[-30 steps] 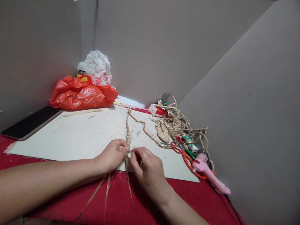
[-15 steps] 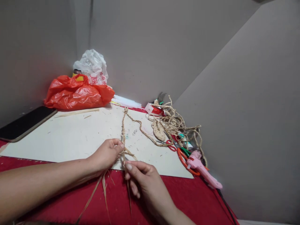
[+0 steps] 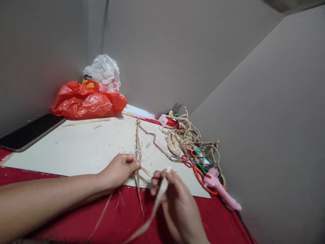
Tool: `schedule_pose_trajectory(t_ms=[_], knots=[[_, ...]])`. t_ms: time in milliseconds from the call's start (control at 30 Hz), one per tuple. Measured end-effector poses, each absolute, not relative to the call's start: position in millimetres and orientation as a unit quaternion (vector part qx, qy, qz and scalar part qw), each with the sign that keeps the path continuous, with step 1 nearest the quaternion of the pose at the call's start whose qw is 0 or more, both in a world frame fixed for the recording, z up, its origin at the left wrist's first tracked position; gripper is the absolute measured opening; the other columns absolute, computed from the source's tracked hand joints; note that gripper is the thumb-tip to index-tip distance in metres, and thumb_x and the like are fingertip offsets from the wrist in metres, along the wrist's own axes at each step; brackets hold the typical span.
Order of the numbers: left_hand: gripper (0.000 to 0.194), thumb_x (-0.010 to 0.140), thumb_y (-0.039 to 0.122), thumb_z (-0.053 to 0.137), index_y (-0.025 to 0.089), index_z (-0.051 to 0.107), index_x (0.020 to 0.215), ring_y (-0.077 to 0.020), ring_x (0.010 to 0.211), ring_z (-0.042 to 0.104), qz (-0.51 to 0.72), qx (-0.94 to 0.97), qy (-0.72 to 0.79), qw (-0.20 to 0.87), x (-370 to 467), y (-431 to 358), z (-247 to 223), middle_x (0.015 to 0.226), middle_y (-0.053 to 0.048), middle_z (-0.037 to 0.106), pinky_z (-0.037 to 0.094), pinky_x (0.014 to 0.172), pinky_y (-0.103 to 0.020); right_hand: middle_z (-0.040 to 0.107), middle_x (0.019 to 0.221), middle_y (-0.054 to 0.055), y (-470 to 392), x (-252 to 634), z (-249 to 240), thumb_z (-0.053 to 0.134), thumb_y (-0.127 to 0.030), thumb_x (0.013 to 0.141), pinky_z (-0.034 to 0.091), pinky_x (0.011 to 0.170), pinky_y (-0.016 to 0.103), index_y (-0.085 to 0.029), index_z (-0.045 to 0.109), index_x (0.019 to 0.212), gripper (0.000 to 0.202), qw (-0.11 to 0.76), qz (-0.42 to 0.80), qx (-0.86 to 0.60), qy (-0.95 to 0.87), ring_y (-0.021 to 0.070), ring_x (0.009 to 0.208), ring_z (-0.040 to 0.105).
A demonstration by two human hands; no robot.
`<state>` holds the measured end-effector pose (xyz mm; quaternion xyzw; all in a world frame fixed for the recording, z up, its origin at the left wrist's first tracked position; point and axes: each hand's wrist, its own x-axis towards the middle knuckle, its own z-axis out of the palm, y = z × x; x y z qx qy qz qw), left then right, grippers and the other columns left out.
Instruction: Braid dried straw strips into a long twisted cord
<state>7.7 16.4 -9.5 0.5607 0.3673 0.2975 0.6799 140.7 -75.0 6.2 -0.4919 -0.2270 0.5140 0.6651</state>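
My left hand [image 3: 124, 168] pinches the lower end of a braided straw cord [image 3: 137, 142] between thumb and fingers, over the front part of a white board [image 3: 96, 142]. Loose flat strands [image 3: 138, 193] hang from the braid toward the board's near edge. To the right, my right hand [image 3: 175, 193] is closed on one pale straw strand [image 3: 161, 195], whose long tail drops toward the bottom of the view. Between the two hands a short stretch of strand runs from the braid to my right fingers. The braid's far end bends back and continues right to the rope pile.
Tangled straw rope [image 3: 189, 130], orange-handled scissors [image 3: 199, 176], small red-handled scissors [image 3: 187, 162] and a pink glue gun [image 3: 219, 189] lie along the right. A phone [image 3: 30, 132] rests at left; red [image 3: 88, 103] and white plastic bags [image 3: 104, 71] stand behind. Red cloth [image 3: 76, 210] lies in front.
My right hand has moved right, away from the braid, drawing one strand out with it. My left hand keeps its pinch on the braid. The view has shifted slightly.
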Motion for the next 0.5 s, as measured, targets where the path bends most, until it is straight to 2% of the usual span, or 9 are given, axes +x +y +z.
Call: schedule_pose_trajectory(t_ms=[67,200,333,500], knots=[[0.03,0.069,0.042,0.06,0.015,0.052,0.06,-0.006,0.048,0.034,0.285,0.561,0.38,0.678,6,17,-6,0.054,0.004,0.048,0.026,0.05,-0.021,0.064,0.077,0.001,-78,157,15,0.068,-0.035,0.074,0.05,0.061,0.024,-0.019,0.057,0.08,0.02,0.651,0.494,-0.521,-0.247,0.0132,0.066,0.059],[0.029,0.072,0.042,0.057,0.016,0.051,0.06,-0.0042,0.039,0.024,0.239,0.559,0.397,0.688,5,17,1,0.047,0.007,0.044,0.016,0.043,-0.021,0.057,0.06,-0.004,-77,179,20,0.07,-0.034,0.073,0.038,0.047,0.019,-0.019,0.059,0.091,0.025,0.587,0.457,-0.576,-0.339,0.0077,0.046,0.046],[0.029,0.072,0.044,0.056,0.016,0.053,0.062,-0.004,0.035,0.022,0.231,0.571,0.403,0.677,4,16,2,0.045,0.006,0.047,0.013,0.042,-0.022,0.048,0.052,-0.005,-71,174,9,0.066,-0.041,0.076,0.028,0.042,0.019,-0.016,0.062,0.08,0.025,0.513,0.419,-0.614,-0.429,0.0061,0.041,0.033],[0.029,0.074,0.04,0.055,0.015,0.056,0.06,-0.004,0.036,0.023,0.231,0.576,0.399,0.675,2,15,0,0.047,0.004,0.052,0.015,0.042,-0.022,0.054,0.059,-0.001,-64,157,4,0.062,-0.038,0.078,0.035,0.053,0.021,-0.015,0.064,0.071,0.024,0.466,0.352,-0.629,-0.513,0.011,0.055,0.044]])
